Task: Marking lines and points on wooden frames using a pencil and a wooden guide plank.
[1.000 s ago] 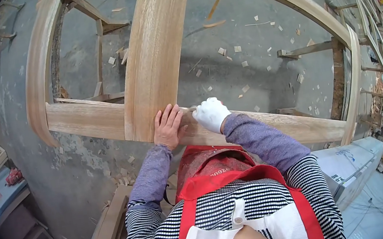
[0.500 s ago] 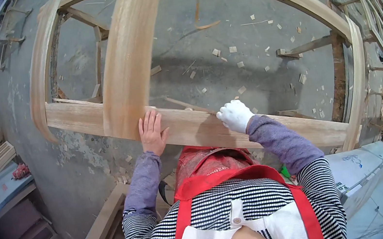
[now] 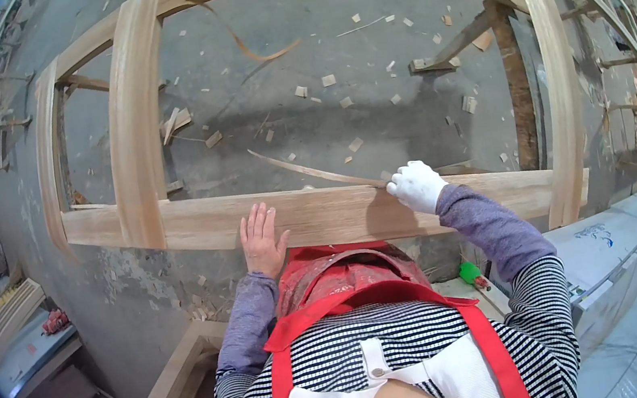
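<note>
A pale wooden frame (image 3: 336, 211) lies in front of me, its near rail running left to right. My left hand (image 3: 261, 239), bare, rests on this rail with its fingers stretched out. Along the rail's far edge, my right hand (image 3: 417, 187) is closed, in a white glove; whatever its fingers hold is hidden. A thin curved wood strip (image 3: 306, 170) reaches out leftward over the opening, its right end at the gloved fingers. Left of my bare hand, a broad crosspiece (image 3: 137, 135) joins the near and far rails.
Wood chips (image 3: 329, 80) litter the grey floor below. A long curled shaving (image 3: 249, 52) hangs by the far rail. Behind my right elbow stands a white wrapped stack (image 3: 618, 242), with a green-handled object (image 3: 471, 273) near it. A wooden box-like frame (image 3: 165, 383) is at lower left.
My right hand has moved rightward along the rail, and the thin strip beside it shows longer. My left hand stays flat on the rail. The whole view has shifted.
</note>
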Demonstrator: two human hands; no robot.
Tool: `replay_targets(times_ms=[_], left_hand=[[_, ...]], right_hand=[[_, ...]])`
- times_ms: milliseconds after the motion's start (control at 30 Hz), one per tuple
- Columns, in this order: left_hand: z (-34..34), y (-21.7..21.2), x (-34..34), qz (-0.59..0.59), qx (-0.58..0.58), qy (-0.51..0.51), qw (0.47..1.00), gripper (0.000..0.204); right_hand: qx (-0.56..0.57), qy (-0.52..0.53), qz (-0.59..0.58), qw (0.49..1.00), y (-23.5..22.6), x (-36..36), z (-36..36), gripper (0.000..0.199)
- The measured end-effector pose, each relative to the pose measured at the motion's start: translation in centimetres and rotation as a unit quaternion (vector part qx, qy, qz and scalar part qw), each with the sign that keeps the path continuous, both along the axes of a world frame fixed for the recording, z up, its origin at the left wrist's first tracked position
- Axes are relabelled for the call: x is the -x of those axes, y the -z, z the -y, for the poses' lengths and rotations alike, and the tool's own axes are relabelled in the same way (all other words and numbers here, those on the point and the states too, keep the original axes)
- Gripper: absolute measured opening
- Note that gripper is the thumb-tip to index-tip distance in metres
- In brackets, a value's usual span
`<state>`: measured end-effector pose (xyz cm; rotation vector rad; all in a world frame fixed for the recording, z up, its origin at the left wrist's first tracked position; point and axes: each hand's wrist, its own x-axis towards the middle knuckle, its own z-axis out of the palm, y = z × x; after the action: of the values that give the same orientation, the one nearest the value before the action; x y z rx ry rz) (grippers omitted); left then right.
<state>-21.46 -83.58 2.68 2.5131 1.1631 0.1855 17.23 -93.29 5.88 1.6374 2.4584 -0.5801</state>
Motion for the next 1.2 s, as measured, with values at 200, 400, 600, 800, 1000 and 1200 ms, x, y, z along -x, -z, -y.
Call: replay_targets(times_ms=[200, 400, 600, 800, 1000, 1200], left_hand=[[0.7, 0.0, -4.0, 0.026, 0.023, 0.083, 0.996, 0.061], [2.1, 0.4, -9.8, 0.041, 0.046, 0.170, 0.983, 0.063], [5.2, -0.8, -13.1, 0.043, 0.029, 0.170, 0.984, 0.063], [12.9, -0.9, -19.6, 0.017, 0.018, 0.098, 0.995, 0.060], [16.6, -0.9, -25.9, 0.007, -0.012, 0.034, 0.999, 0.057], [17.9, -0.8, -27.4, 0.003, -0.005, 0.042, 0.999, 0.055]], right_hand=[[-0.010, 0.026, 0.035, 0.999, -0.7, -3.5, 3.6, 0.006], [-0.036, 0.024, 0.008, 0.999, 0.0, -4.3, 4.4, 0.007], [-0.018, 0.026, 0.014, 0.999, -0.3, -8.7, 8.1, 0.007], [-0.057, -0.002, -0.004, 0.998, 0.6, -13.6, 11.2, 0.006], [-0.090, -0.013, -0.042, 0.995, 1.5, -16.0, 12.8, 0.007], [-0.079, -0.018, -0.028, 0.996, 0.9, -21.1, 15.9, 0.006]])
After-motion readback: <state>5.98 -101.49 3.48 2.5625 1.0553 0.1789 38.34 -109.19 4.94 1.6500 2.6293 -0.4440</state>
